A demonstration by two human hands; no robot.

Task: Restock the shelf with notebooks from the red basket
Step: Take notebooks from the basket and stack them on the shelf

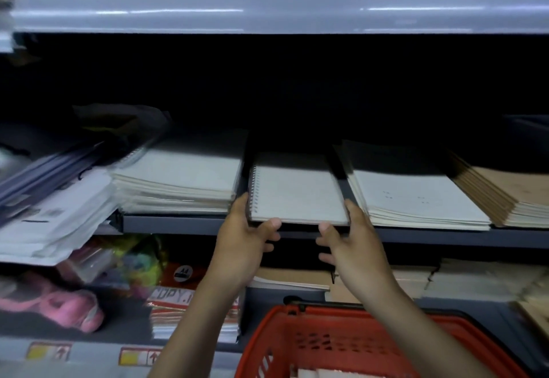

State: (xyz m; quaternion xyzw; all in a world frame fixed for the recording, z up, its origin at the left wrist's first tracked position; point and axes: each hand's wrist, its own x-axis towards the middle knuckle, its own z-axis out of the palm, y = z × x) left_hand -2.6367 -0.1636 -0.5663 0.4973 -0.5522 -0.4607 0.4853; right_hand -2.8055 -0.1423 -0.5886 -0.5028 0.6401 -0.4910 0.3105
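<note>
Both hands on the notebook (297, 190) at the shelf (190, 224) edge: left hand (243, 235) clamping the spiral corner, right hand (347, 238) gripping the other. Lying flat between two paper stacks. Red basket (371, 345) below, near the wrists.

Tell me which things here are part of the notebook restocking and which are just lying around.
Part of the job: spiral notebook gripped by the left hand and right hand; red basket; middle shelf; white notebook stacks.

Just lying about: pink plush item; copy paper pack; brown notebooks; loose packets.
</note>
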